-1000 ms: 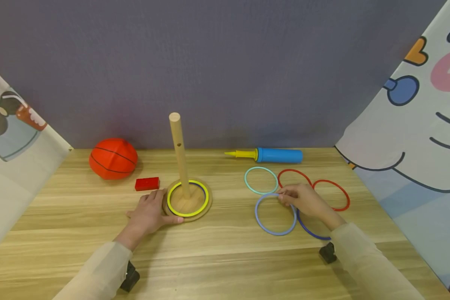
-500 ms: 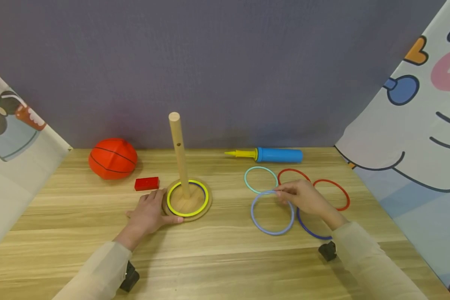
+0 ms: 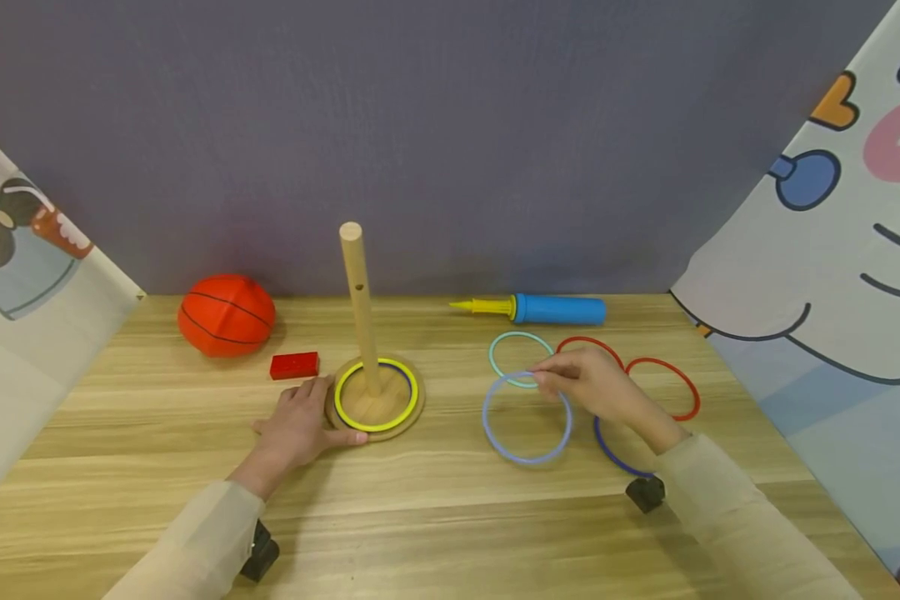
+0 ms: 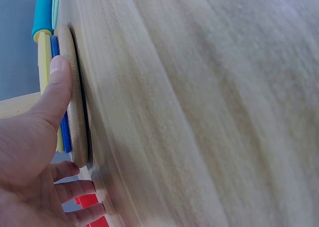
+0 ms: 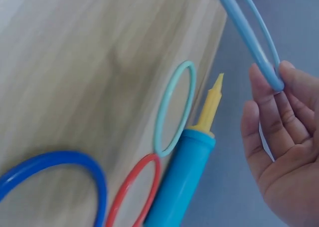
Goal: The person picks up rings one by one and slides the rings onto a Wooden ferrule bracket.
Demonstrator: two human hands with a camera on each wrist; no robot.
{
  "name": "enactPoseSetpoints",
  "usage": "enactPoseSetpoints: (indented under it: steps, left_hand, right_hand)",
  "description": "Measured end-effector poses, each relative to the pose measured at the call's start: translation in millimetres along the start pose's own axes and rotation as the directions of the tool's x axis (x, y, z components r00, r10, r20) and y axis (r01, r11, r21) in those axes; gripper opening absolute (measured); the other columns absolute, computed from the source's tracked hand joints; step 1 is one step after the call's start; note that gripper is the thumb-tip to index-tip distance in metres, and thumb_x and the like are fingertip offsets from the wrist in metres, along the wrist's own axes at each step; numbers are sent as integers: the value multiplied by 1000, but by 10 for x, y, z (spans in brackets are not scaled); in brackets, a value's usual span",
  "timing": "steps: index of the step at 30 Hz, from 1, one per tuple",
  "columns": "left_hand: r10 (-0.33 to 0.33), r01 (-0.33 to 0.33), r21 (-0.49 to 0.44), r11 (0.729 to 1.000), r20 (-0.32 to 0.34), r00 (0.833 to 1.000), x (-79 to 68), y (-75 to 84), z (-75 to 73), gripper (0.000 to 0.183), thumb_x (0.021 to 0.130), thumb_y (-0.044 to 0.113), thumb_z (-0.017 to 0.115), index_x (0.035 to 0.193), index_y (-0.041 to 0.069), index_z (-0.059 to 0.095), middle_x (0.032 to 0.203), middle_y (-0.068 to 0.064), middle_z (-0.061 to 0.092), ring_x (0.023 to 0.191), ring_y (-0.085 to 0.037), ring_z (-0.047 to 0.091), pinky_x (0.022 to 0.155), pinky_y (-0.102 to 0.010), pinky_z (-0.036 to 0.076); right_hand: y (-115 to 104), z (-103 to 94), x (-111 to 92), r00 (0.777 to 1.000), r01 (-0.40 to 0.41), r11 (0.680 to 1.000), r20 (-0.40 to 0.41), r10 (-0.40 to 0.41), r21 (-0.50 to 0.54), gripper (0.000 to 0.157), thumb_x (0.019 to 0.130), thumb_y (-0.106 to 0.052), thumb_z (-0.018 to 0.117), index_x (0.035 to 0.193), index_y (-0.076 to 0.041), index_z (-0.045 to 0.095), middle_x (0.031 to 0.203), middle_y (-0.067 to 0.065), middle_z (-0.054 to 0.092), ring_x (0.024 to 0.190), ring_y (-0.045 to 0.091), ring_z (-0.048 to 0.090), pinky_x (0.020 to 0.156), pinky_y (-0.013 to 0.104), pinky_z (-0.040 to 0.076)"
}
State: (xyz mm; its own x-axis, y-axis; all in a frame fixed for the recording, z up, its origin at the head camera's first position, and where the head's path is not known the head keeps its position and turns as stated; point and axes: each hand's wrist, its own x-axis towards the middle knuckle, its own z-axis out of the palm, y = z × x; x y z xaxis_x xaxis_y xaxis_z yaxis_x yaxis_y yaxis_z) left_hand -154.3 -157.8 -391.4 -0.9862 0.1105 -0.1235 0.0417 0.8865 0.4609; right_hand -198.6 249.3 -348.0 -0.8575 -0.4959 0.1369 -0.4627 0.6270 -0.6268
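My right hand pinches the far edge of a light blue ring between thumb and fingers. In the right wrist view the light blue ring is lifted above the table. My left hand rests at the left edge of the round wooden base, thumb straight along its near rim, other fingers spread at its side. From that base rises a wooden post. A yellow ring lies around the post's foot, on top of a dark blue ring seen in the left wrist view.
A mint ring, two red rings, one the right-hand red ring, and a blue ring lie around my right hand. Behind them is a blue and yellow hand pump. A red block and red ball sit at left.
My right hand has lifted the light blue ring and carried it left, away from the blue ring. The left hand has stayed at the wooden base.
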Motion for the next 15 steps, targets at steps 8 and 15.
enactPoseSetpoints:
  steps: [8, 15]
  left_hand:
    - [0, 0, -3, 1000, -2, 1000, 2, 5, -6, 111, 71, 59, 87, 151, -1, 37, 152, -31, 38, 134, -55, 35, 81, -95, 19]
    - [-4, 4, -5, 1000, 0, 1000, 1, 5, -2, 111, 71, 58, 87, 150, -1, 37, 153, -30, 38, 134, -54, 35, 81, -95, 18]
  right_hand:
    - [-235, -58, 106, 1000, 15, 1000, 4, -15, 8, 18, 97, -15, 70, 111, -6, 79, 83, 2, 76, 73, 18, 71, 58, 24, 45]
    - [-453, -124, 211, 996, 86, 996, -33, -85, 35, 19, 97, -10, 69, 112, -2, 78, 84, -1, 76, 74, 10, 72, 71, 27, 58]
